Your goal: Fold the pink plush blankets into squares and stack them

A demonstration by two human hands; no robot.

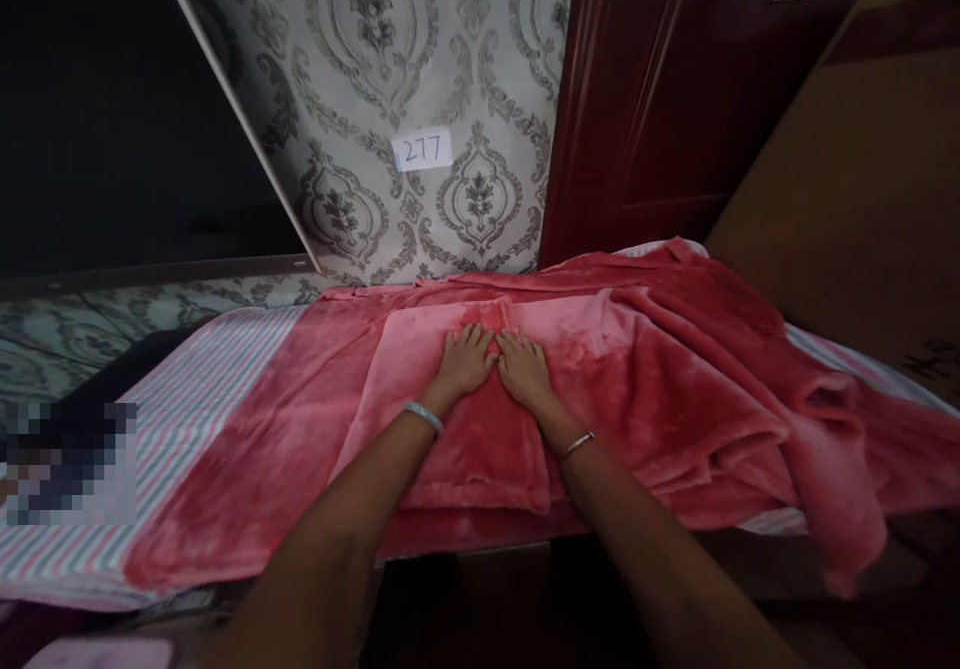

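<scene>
A red plush blanket point(285, 429) lies spread over a surface, with a section folded over itself in the middle. Its right part is bunched in loose folds, and one corner hangs past the front edge. My left hand point(466, 361) rests flat on the folded section, fingers stretched forward. Close beside it, my right hand point(523, 367) presses flat near the edge of the fold, fingers also extended. The hands nearly touch at the thumbs. Neither grips the cloth. A bracelet circles each wrist.
Under the blanket is a striped cloth point(202, 374). A dark screen point(135, 109) stands at the left and a large cardboard box point(862, 189) at the right. Behind are patterned wallpaper, a paper marked 277 point(422, 149) and a dark red door point(637, 99). A blurred patch covers something at left.
</scene>
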